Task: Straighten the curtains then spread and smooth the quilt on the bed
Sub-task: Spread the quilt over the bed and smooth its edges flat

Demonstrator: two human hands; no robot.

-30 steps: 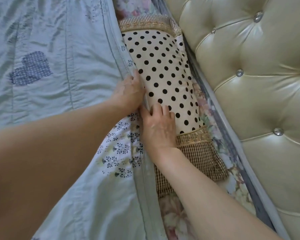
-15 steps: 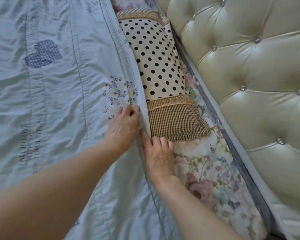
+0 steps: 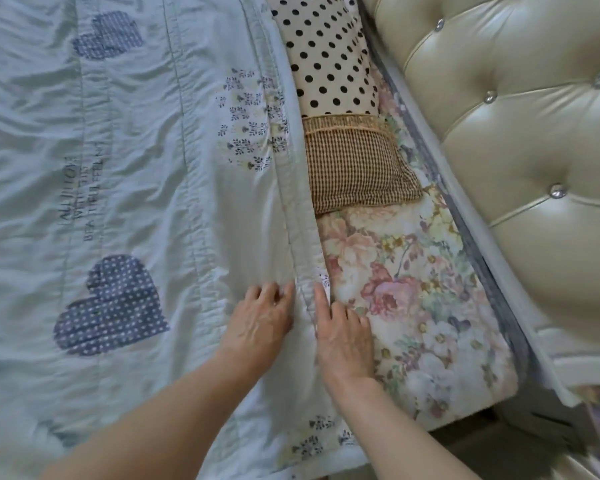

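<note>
Pale-green quilt [image 3: 136,202] hem runs toward the pillow [image 3: 329,53], both hands flanking it

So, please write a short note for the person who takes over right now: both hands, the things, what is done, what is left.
Left hand: open, flat on the quilt beside its hem.
Right hand: open, fingers pressing along the hem, palm on the floral sheet.
Pillow: by the headboard, its near side under the hem.
Done: quilt spread, hem fairly straight.
Left: smooth the wrinkles in the quilt. Curtains not in view.
</note>
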